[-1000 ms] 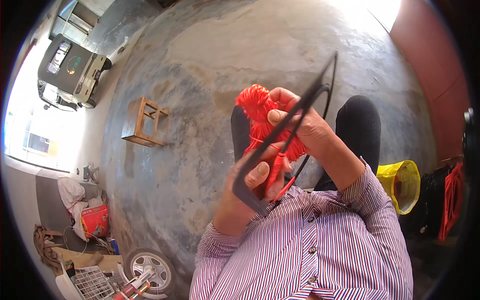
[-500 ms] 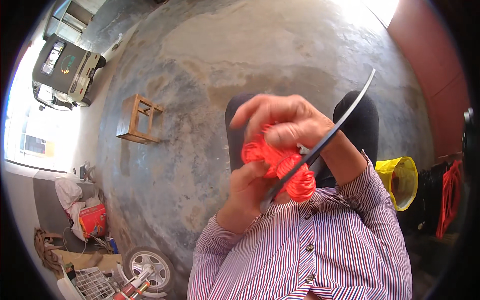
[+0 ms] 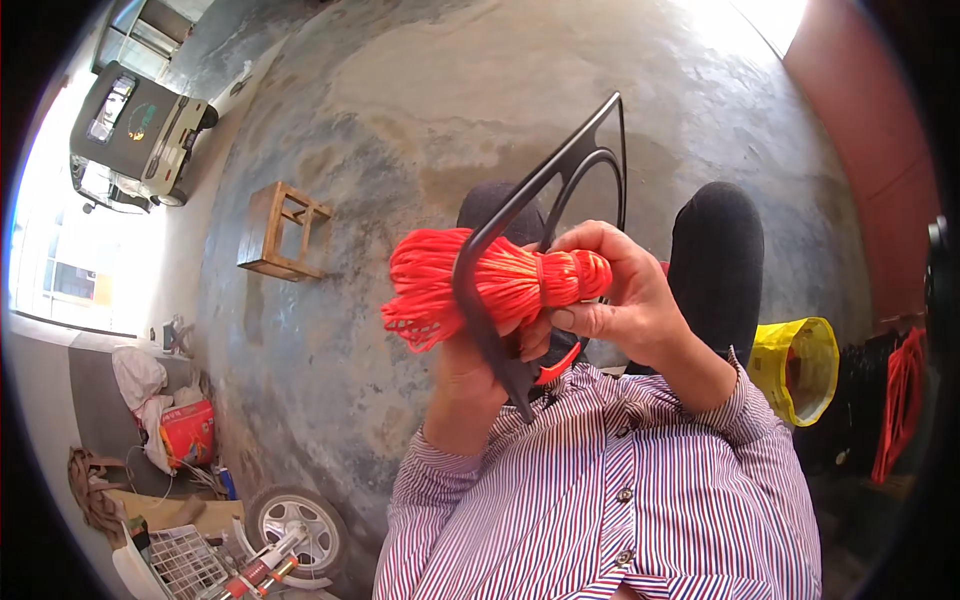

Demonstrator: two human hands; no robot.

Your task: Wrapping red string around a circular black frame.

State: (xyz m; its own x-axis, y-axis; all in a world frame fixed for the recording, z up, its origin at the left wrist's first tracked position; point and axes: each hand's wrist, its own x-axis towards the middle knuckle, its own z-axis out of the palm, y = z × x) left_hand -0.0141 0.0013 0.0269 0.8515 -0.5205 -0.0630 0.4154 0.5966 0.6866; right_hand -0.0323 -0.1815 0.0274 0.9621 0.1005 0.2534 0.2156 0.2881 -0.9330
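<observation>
A thick hank of bright red-orange cord (image 3: 430,275), bound round near its right end, lies across my hands over my lap. Beneath it my left hand (image 3: 470,375) is closed on the hank, its fingers partly hidden. My right hand (image 3: 640,305) grips the bound end between thumb and fingers. A black frame (image 3: 555,165), with a pointed far corner and a curved inner bar, stands upright across the hank; its lower end is beside my left hand. A small red curved piece (image 3: 560,365) shows below; what it belongs to is unclear.
A wooden stool (image 3: 270,232) stands on the concrete floor to the left. At right are a yellow bag (image 3: 815,370) and hanging red cord (image 3: 900,405). A wheel (image 3: 300,535) and piled goods occupy the lower left. A small vehicle (image 3: 140,130) is farther off.
The hank has turned to lie sideways and shifted left. The black frame has swung from edge-on to broadside. My right hand has come down from above the hank to its right end.
</observation>
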